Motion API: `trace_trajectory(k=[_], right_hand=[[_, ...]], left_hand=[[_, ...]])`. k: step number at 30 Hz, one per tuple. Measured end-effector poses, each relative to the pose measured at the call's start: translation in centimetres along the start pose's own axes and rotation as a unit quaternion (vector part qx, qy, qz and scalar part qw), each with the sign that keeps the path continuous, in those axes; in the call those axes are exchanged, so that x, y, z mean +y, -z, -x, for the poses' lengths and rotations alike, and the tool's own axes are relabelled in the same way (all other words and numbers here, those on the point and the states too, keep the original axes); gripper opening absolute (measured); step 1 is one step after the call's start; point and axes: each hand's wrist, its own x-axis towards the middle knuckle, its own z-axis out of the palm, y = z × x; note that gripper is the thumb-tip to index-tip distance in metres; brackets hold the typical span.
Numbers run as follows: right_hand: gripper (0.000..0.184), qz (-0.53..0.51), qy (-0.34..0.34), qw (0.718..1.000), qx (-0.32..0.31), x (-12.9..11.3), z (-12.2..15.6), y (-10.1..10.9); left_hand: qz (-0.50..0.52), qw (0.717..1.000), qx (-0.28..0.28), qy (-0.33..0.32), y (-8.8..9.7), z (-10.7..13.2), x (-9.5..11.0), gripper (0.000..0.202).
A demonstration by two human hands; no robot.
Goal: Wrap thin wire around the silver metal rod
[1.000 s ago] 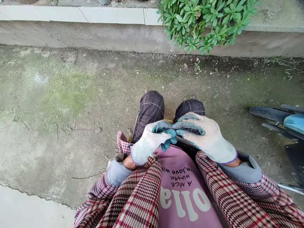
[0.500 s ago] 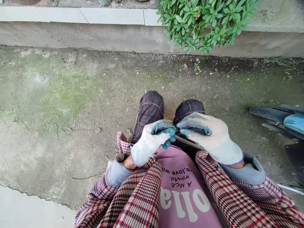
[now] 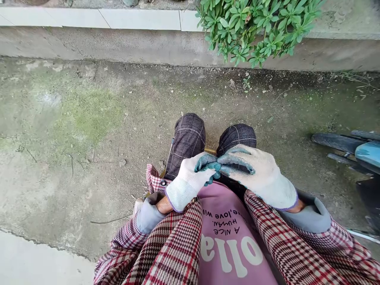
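Both of my hands wear white knit work gloves with blue-green coated fingers. My left hand (image 3: 190,176) is closed, its fingers curled in a pinch above my lap. My right hand (image 3: 258,168) bends in from the other side, thumb and fingers drawn together, fingertips meeting those of the left. Whatever lies between the fingertips is hidden or too small to make out. Beneath the hands are my knees in dark checked trousers (image 3: 190,132) and a pink printed shirt front (image 3: 228,237).
A low concrete wall (image 3: 118,47) topped with white tiles (image 3: 142,19) runs across the far side. A leafy green plant (image 3: 255,27) hangs over it. At the right stands a blue object with dark wheel-like parts (image 3: 335,142). Mossy concrete ground (image 3: 89,114) lies around me.
My right hand has moved slightly left and down, and its fingertips now touch the left hand's. My left hand has shifted a little. A thin bar seen under the right hand is now covered.
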Motion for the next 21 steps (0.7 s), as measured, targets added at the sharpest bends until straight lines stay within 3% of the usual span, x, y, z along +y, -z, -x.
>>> trace_trajectory(k=[7, 13, 21], right_hand=[[0.015, 0.057, 0.005, 0.998, 0.009, -0.6, 0.0, -0.5], [0.019, 0.122, 0.017, 0.992, 0.042, -0.3, 0.3, -1.4], [0.015, 0.044, -0.027, 0.998, 0.042, 0.2, 0.1, -1.5]], left_hand=[[-0.044, 0.998, -0.038, -0.04, 0.5, 0.4, 0.2, 0.009], [-0.166, 0.979, 0.008, -0.118, 0.8, 0.0, -1.3, 0.014], [-0.136, 0.981, 0.014, -0.138, 0.8, -0.4, -0.6, 0.021]])
